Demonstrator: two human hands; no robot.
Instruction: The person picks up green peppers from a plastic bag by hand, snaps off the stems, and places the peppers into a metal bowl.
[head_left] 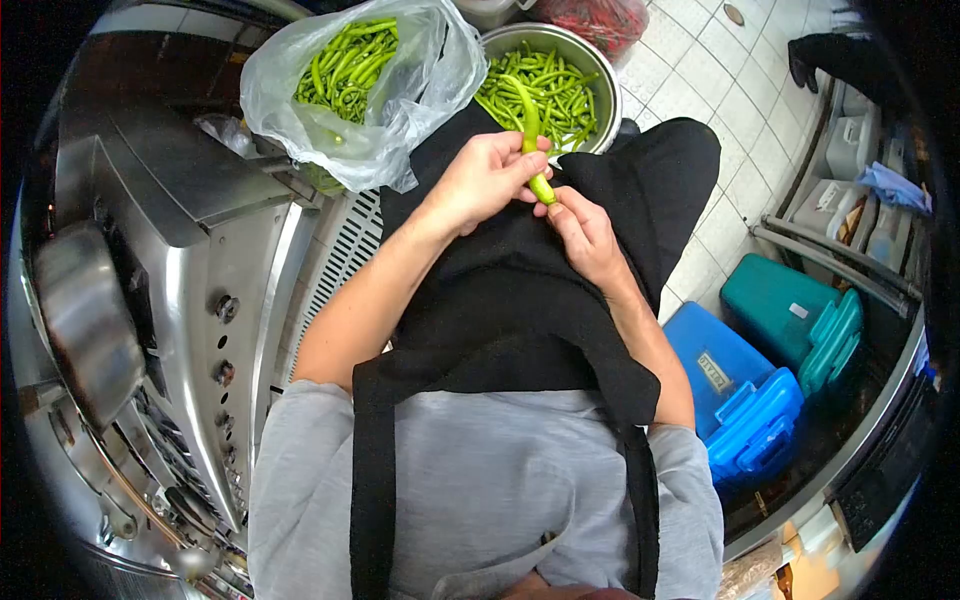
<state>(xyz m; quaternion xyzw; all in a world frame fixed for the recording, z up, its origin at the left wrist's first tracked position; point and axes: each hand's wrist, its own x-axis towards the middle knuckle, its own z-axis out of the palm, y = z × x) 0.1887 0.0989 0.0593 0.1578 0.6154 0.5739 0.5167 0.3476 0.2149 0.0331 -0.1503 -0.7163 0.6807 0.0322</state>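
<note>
A long green chili pepper (529, 105) is held over my lap, one end pointing away from me. My left hand (485, 178) is closed around its middle. At the near end, the fingers of my right hand (585, 232) pinch the pepper's tip. Just beyond my hands stands a round metal bowl (609, 100) with many green peppers (560, 85) in it. To its left is an open clear plastic bag (270, 95), also holding green peppers (350, 65).
A stove with knobs (185, 300) and a metal pot (85, 320) line the left. Blue (715, 350) and green (785, 290) lidded bins stand at right, below a metal rack (840, 255). A red mesh bag (600, 20) lies behind the bowl. Another person's dark shoe (803, 65) shows upper right.
</note>
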